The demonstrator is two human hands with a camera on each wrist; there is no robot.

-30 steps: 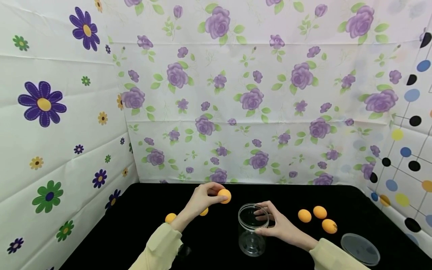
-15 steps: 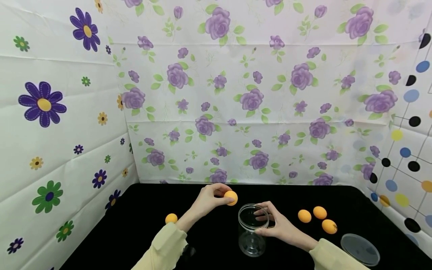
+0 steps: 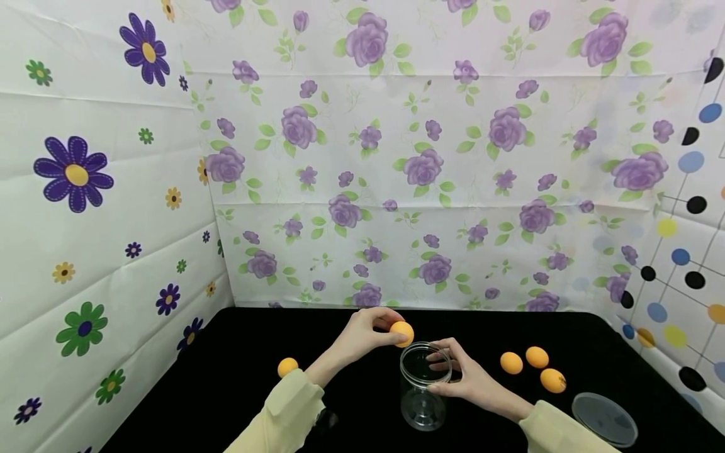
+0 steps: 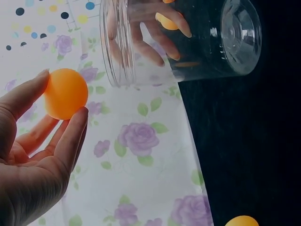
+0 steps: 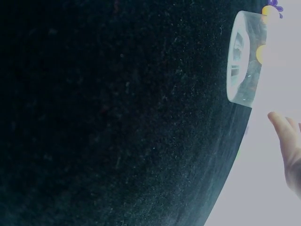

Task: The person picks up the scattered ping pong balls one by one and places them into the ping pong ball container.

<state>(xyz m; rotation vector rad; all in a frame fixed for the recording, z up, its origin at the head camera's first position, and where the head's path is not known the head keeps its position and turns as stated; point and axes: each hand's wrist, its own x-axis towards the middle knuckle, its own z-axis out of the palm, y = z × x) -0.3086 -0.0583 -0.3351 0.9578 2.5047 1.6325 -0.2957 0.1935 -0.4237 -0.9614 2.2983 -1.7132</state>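
My left hand [image 3: 368,333] pinches an orange table tennis ball [image 3: 402,334] between thumb and fingertips. It holds the ball just left of the jar's mouth, at about rim height. The same ball [image 4: 66,94] appears whole in the left wrist view, apart from the jar's rim. A clear, lidless jar [image 3: 423,402] stands upright on the black table. My right hand [image 3: 470,380] grips its upper part from the right, thumb in front and fingers behind, seen through the clear wall. The right wrist view catches the jar's base [image 5: 240,61] and part of the right hand [image 5: 289,150].
Three more orange balls [image 3: 537,357] lie on the table [image 3: 226,390] to the right. A clear round lid [image 3: 604,418] lies nearer, beside the right sleeve. Another orange ball [image 3: 287,367] sits beside the left forearm. Patterned cloth walls [image 3: 340,157] enclose the back and sides.
My left hand has carried its ball rightward and slightly down, up to the jar's rim. A ball on the table behind the left hand has become hidden. The right hand and jar stayed still.
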